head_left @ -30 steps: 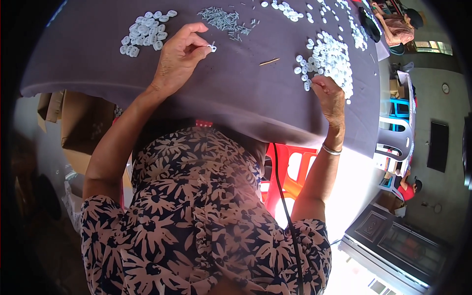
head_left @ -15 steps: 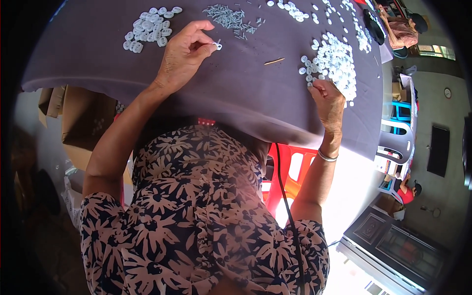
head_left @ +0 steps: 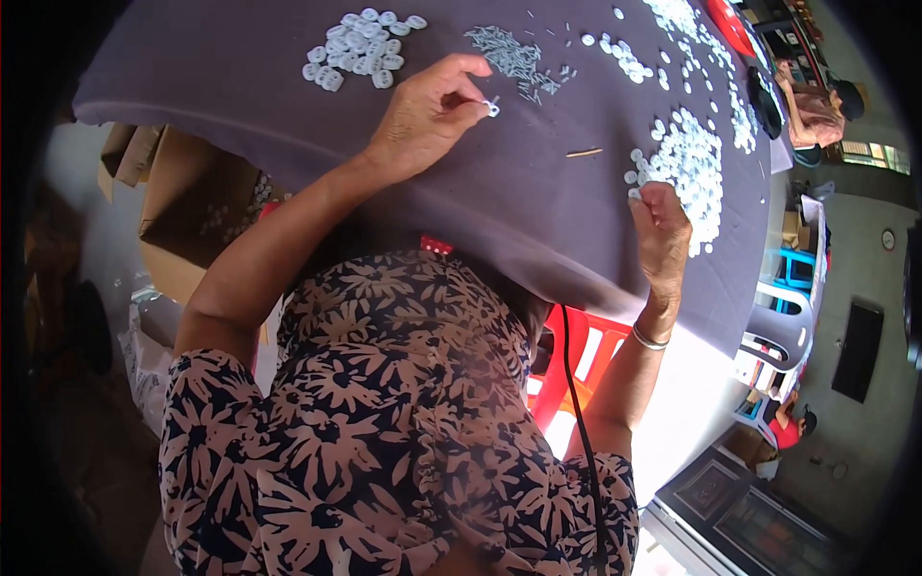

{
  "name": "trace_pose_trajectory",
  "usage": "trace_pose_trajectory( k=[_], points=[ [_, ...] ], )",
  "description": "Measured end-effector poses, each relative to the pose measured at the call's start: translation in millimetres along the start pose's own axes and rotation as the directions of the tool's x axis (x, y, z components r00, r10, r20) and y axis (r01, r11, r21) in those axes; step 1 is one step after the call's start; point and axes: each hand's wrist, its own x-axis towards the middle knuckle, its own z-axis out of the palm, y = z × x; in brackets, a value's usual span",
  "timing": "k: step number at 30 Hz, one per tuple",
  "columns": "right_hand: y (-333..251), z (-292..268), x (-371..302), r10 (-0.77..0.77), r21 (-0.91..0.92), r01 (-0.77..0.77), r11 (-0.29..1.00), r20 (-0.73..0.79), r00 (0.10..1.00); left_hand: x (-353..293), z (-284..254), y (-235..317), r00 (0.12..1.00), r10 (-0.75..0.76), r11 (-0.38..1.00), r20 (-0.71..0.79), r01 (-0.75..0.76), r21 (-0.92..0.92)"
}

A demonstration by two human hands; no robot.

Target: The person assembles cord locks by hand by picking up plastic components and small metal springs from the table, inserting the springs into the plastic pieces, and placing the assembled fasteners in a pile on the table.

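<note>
My left hand [head_left: 421, 123] hovers over the dark tablecloth, thumb and index finger pinching a small white plastic piece [head_left: 493, 109] with a short grey pin standing in it. My right hand [head_left: 663, 230] is closed at the near-left edge of a large pile of small round white plastic pieces [head_left: 693, 163]. A white disc shows at its fingertips; whether they grip it or only touch it, I cannot tell. Beyond my left hand lie a heap of short grey metal pins or screws [head_left: 514, 60] and a group of larger oval white pieces [head_left: 355, 48].
A thin brown stick [head_left: 584, 153] lies on the tablecloth [head_left: 538, 192] between my hands. More white pieces [head_left: 624, 60] are scattered at the far right, near a red dish [head_left: 730, 26]. Cardboard boxes [head_left: 182, 202] stand below the table at left. Another person [head_left: 816, 110] sits far right.
The whole view has shifted, so the table things appear further right and mostly lower. Both hands keep nearly the same pose and place over the table.
</note>
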Motion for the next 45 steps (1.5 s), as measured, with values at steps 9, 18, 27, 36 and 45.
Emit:
trace_pose_trajectory(
  k=[9,18,27,36,45],
  points=[
    [-76.9,80.7,74.5,-0.020,0.608,-0.156,0.778,0.273,0.962,-0.4,5.4,0.4,1.000,0.019,0.994,0.001,-0.019,-0.110],
    [-79.1,110.8,88.8,0.061,0.709,-0.334,0.622,0.381,0.923,0.8,1.3,0.6,1.000,0.028,0.998,-0.014,-0.029,-0.055],
    [-79.3,113.4,84.6,0.070,0.749,-0.412,0.519,0.443,0.894,0.1,-0.7,3.6,0.998,-0.036,0.999,0.043,0.036,0.004],
    [-79.4,113.7,85.2,0.075,0.746,-0.435,0.505,0.464,0.883,1.4,1.4,1.6,0.999,0.035,0.999,-0.001,-0.035,0.000],
    [-77.5,115.7,82.7,0.027,0.749,-0.339,0.569,0.396,0.918,-0.2,-0.1,4.0,0.999,-0.029,0.999,0.037,0.028,0.020]
  ],
)
